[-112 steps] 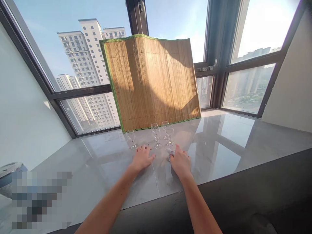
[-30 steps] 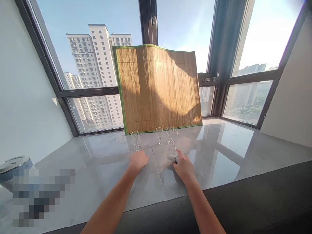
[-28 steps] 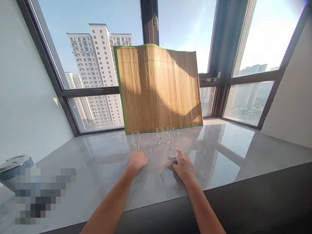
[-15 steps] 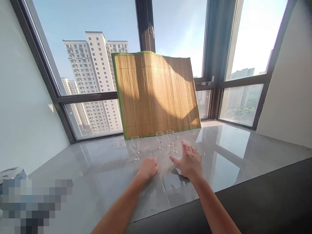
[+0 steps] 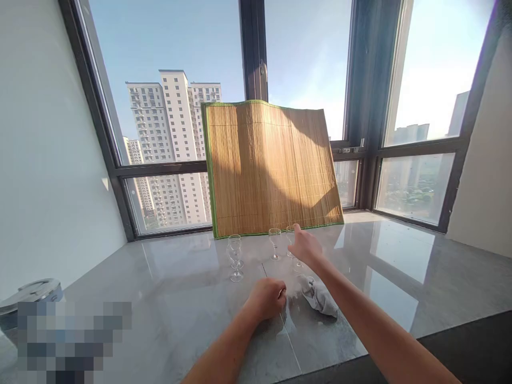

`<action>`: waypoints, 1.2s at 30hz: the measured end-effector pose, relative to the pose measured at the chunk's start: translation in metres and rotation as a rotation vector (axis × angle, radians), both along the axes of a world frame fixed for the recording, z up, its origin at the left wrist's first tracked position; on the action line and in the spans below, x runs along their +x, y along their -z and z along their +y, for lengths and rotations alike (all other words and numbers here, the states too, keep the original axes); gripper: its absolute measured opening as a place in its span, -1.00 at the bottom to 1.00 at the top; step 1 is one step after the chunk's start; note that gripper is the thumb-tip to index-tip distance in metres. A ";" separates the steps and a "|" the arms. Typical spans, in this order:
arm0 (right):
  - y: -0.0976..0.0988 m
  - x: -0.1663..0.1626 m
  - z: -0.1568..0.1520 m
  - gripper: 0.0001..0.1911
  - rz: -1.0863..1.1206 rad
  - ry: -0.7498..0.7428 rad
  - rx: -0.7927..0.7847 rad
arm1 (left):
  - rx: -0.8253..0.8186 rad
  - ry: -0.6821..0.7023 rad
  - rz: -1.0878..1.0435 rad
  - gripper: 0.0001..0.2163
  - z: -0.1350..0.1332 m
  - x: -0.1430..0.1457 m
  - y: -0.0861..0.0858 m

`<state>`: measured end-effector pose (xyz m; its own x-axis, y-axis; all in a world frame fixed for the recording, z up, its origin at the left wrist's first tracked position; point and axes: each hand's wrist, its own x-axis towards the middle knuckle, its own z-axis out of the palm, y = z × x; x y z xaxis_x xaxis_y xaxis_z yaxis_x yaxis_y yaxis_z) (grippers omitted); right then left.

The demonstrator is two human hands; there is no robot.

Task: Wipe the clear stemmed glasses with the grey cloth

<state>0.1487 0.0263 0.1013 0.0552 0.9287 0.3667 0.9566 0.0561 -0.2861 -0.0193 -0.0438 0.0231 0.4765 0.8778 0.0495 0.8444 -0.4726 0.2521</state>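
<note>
The right hand (image 5: 306,246) is stretched out over the counter (image 5: 180,298), thumb up and free, and its back hides the fingers, so I can't tell whether they have closed round anything. It sits right in front of a glass (image 5: 297,264), and only the stem and foot show under the wrist. The left hand (image 5: 267,298) is nearer to me, curled into a loose fist with its knuckles on the stone and nothing visible inside it. Just right of that fist lies a cloth (image 5: 320,296), crumpled and grey, with neither hand on it. I read the step as a reach for that one glass, with the grasp not yet confirmed. From here, closing on it calls for a light pinch at the bowl or stem and a straight lift, since two more glasses (image 5: 274,243) stand just beside it on its left. A pair (image 5: 236,256) stands a little farther left, one in front of the other. All are small, clear, thin-stemmed goblets with round feet, easy to tip and hard to see against the shine. The counter is polished grey stone in large slabs with a thin joint running toward me, glossy enough to mirror the window (image 5: 176,106). A mat (image 5: 272,170) of fine bamboo slats with a green edge leans upright against the frame behind the glasses. A round metal lid (image 5: 30,290) shows at far left.
</note>
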 end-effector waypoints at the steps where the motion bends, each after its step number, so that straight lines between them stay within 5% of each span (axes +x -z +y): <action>1: -0.002 -0.007 -0.002 -0.46 0.014 -0.035 0.009 | 0.043 0.016 0.009 -0.75 0.001 0.000 0.002; 10: -0.009 -0.089 0.014 -0.33 0.098 -0.374 -0.007 | 0.134 0.062 0.016 -0.75 0.008 -0.005 0.011; 22: 0.005 -0.095 0.035 -0.36 0.087 -0.499 0.081 | 0.124 0.030 0.055 -0.74 0.012 -0.006 0.015; 25: 0.003 -0.082 0.032 -0.54 0.078 -0.434 0.237 | 0.142 0.033 0.045 -0.76 0.013 -0.005 0.017; 28: 0.004 -0.063 0.036 -0.59 0.059 -0.206 0.366 | 0.164 0.036 0.047 -0.77 0.015 -0.002 0.019; 36: 0.034 -0.045 0.052 -0.43 0.147 -0.083 0.151 | 0.152 0.043 0.023 -0.78 0.016 0.000 0.016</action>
